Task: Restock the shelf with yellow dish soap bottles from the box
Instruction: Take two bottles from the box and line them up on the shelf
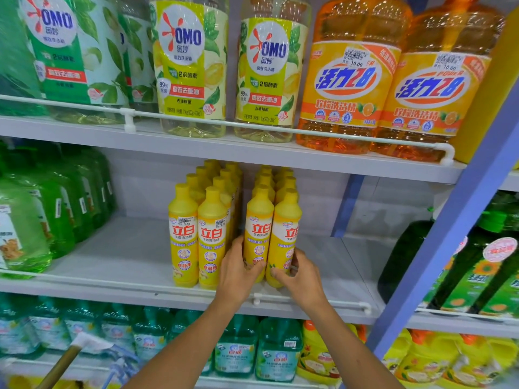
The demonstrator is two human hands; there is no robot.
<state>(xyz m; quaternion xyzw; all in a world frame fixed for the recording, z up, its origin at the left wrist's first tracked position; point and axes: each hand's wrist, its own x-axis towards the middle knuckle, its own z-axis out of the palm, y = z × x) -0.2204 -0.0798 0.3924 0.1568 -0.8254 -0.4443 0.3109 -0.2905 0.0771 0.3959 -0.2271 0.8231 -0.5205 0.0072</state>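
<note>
On shelf (112, 248), left hand (238, 272) grips one yellow bottle (257, 231), right hand (304, 277) another (285, 234).

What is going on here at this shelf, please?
A person is filling the middle shelf with yellow dish soap. The left hand grips one yellow bottle, and the right hand grips the second bottle beside it. Both bottles are upright at the front of two rows. Two other rows stand just to their left.

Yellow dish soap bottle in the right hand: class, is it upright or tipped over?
Upright. The yellow dish soap bottle stands cap uppermost on the middle shelf, the right hand gripping its lower body.
</note>
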